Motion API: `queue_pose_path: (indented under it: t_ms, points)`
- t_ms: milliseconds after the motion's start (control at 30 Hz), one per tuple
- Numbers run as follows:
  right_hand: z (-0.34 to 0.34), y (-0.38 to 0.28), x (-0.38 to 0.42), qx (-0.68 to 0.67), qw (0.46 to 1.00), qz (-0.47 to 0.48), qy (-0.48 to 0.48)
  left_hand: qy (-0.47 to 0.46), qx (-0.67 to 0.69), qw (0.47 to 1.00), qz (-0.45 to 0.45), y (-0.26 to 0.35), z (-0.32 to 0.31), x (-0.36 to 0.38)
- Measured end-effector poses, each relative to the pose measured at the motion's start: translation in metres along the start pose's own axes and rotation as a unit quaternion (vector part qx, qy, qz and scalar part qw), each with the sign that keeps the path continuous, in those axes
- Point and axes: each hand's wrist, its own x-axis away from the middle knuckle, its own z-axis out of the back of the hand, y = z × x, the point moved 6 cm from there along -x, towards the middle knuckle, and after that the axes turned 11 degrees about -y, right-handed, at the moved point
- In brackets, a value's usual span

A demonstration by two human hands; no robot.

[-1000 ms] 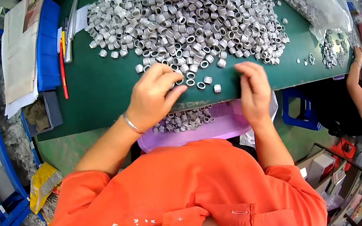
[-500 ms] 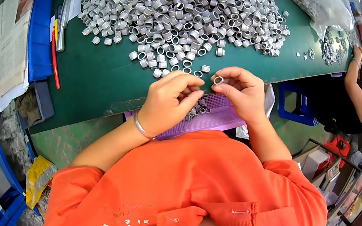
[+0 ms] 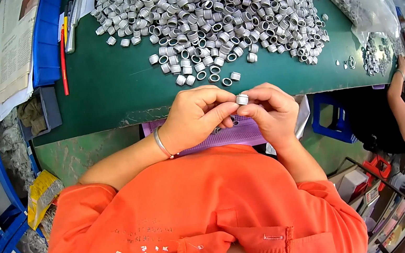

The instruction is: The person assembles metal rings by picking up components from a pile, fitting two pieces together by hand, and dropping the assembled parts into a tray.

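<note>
A short grey metal ring point(image 3: 242, 99) is held just over the front edge of the table, its ribbed side facing up. The fingers and thumb of my right hand point(image 3: 275, 110) pinch it from the right. From the left, the thumb and fingertips of my left hand point(image 3: 194, 113) close on its other side. Beneath my hands is a purple mesh basket point(image 3: 246, 133), with a few rings visible inside and the rest hidden by my left hand. Several loose rings, such as this ring point(image 3: 227, 82), lie on the green table just beyond my fingers.
A large heap of rings point(image 3: 216, 13) covers the green table point(image 3: 107, 96). Clear plastic bags point(image 3: 365, 0) and small parts point(image 3: 377, 56) are at right, near another person's arm point(image 3: 398, 95). Pens point(image 3: 64, 63) and a blue bin point(image 3: 48, 39) stand left.
My left hand has moved right to meet the ring in my right hand. The ring has turned from showing its hole to showing its side.
</note>
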Motion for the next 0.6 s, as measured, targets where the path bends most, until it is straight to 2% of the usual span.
queue_pose_path:
  t_ms: [33, 100, 200, 267, 333, 400, 433, 533, 600]
  points:
    - [0.0, -0.001, -0.001, 0.0, 1.0, 0.0, 0.0, -0.003, 0.017, 1.0, 0.007, -0.001, 0.0, 0.0]
    - [0.0, -0.012, -0.002, 0.073, 0.996, 0.058, 0.014, -0.006, 0.031, 0.999, 0.011, -0.005, 0.001, 0.001]
    - [-0.003, -0.017, 0.0, 0.078, 0.993, 0.086, 0.022, -0.016, 0.02, 1.0, 0.003, -0.001, 0.001, 0.001]
    - [-0.004, -0.018, -0.002, 0.062, 0.996, 0.067, 0.012, -0.023, -0.005, 1.0, -0.011, 0.002, 0.001, 0.0]
    - [-0.005, -0.016, -0.002, 0.045, 0.998, 0.047, 0.001, -0.003, -0.082, 0.994, -0.072, 0.01, 0.003, 0.0]
    - [-0.005, -0.006, 0.0, -0.049, 0.999, 0.014, 0.0, -0.001, -0.099, 0.991, -0.086, 0.011, 0.004, 0.001]
    - [-0.004, -0.003, 0.001, -0.049, 0.999, 0.013, 0.0, 0.001, -0.116, 0.988, -0.1, 0.012, 0.004, 0.001]
    - [-0.002, -0.002, 0.002, -0.041, 0.998, 0.048, 0.003, 0.035, -0.086, 0.985, -0.144, 0.008, 0.006, 0.001]
    - [-0.002, -0.006, 0.002, -0.017, 0.999, 0.046, 0.005, 0.033, -0.069, 0.99, -0.118, 0.005, 0.008, 0.002]
